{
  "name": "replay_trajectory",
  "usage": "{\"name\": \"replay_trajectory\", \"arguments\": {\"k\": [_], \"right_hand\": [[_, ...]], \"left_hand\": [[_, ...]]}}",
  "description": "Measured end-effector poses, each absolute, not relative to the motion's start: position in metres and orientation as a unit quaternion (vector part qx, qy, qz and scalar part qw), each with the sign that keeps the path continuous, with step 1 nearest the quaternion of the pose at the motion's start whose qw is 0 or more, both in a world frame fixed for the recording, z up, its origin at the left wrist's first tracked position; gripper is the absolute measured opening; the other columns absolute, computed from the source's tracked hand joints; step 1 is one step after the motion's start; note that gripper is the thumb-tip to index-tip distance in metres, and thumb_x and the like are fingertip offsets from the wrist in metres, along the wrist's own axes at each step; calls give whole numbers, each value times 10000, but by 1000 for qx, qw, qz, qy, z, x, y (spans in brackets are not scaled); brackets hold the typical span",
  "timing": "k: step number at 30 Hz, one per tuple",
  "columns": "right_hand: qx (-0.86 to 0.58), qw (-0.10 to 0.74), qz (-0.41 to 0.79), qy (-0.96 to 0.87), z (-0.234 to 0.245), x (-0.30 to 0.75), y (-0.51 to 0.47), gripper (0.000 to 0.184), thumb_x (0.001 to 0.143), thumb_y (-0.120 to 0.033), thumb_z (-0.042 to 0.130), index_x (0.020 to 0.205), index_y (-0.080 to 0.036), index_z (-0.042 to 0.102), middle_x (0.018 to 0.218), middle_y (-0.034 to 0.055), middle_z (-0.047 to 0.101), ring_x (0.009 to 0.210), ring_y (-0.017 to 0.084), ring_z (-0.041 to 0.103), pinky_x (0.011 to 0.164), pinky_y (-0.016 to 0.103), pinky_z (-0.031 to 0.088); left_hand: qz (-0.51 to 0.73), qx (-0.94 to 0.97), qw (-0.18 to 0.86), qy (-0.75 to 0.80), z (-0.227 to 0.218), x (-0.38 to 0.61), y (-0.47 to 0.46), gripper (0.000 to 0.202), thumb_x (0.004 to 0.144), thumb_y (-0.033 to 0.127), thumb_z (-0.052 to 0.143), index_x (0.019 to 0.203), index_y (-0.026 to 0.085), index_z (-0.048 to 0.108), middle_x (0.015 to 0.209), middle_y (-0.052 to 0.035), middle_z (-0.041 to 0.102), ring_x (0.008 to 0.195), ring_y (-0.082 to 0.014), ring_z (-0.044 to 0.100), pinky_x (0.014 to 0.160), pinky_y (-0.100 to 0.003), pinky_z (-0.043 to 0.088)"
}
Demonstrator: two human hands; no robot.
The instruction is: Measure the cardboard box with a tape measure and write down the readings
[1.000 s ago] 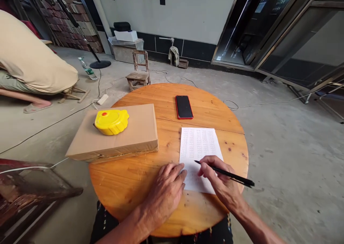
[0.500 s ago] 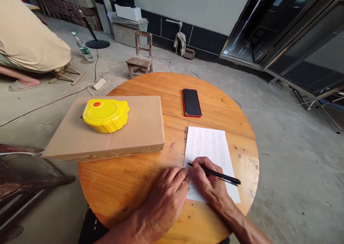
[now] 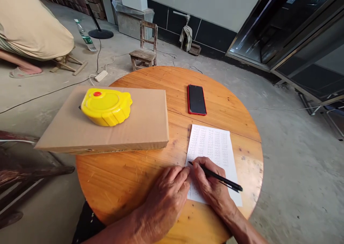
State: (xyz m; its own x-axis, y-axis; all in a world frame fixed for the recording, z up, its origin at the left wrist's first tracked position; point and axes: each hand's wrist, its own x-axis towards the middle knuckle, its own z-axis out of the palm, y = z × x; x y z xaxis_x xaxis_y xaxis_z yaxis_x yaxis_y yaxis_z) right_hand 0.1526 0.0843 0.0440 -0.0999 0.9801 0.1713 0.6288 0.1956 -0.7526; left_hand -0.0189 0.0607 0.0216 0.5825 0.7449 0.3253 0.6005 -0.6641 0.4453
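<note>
My right hand [image 3: 211,181] grips a black pen [image 3: 227,182], its tip on the left part of a white sheet of paper [image 3: 232,181]. Rows and columns of small handwritten figures cover the sheet above my hand. My left hand [image 3: 170,190] lies palm down on the wooden table, its fingers lightly bent and the fingertips at the sheet's left edge. Nothing shows in it. The lower part of the sheet is partly hidden under my right hand.
The round wooden table [image 3: 120,190] holds a red-cased phone [image 3: 196,99] and a flat cardboard box [image 3: 149,118] with a yellow tape measure [image 3: 107,107] on top. A small wooden chair [image 3: 146,54] stands behind. A seated person's leg [image 3: 24,62], a bottle [image 3: 86,37] and cables are at left.
The view has shifted slightly, so the table things sit a little higher. The pen tip has moved very little; my left hand stays in place.
</note>
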Motion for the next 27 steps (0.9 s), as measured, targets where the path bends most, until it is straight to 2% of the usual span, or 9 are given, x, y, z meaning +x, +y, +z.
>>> {"name": "replay_trajectory", "arguments": {"k": [10, 19, 27], "right_hand": [[-579, 334, 273, -692, 44, 152, 83, 242, 985, -287, 510, 779, -207, 609, 663, -21, 603, 557, 119, 525, 539, 223, 422], [-578, 336, 275, -691, 44, 153, 85, 219, 970, -285, 527, 792, -202, 625, 649, -24, 605, 543, 116, 529, 525, 220, 425], [-595, 380, 250, -663, 47, 153, 85, 206, 932, -281, 550, 760, -199, 631, 575, -37, 581, 487, 116, 505, 474, 211, 425]], "left_hand": [[245, 873, 149, 395, 18, -18, 60, 339, 936, 39, 464, 1238, 112, 599, 1284, -109, 639, 1088, -257, 593, 947, -415, 532], [277, 866, 150, 388, 20, -17, 62, 273, 926, 40, 488, 1156, 87, 627, 1202, -133, 667, 1048, -251, 609, 899, -404, 555], [263, 867, 160, 392, 18, -17, 61, 337, 920, 40, 499, 1242, 80, 591, 1239, -127, 651, 1068, -255, 601, 933, -411, 542]]}}
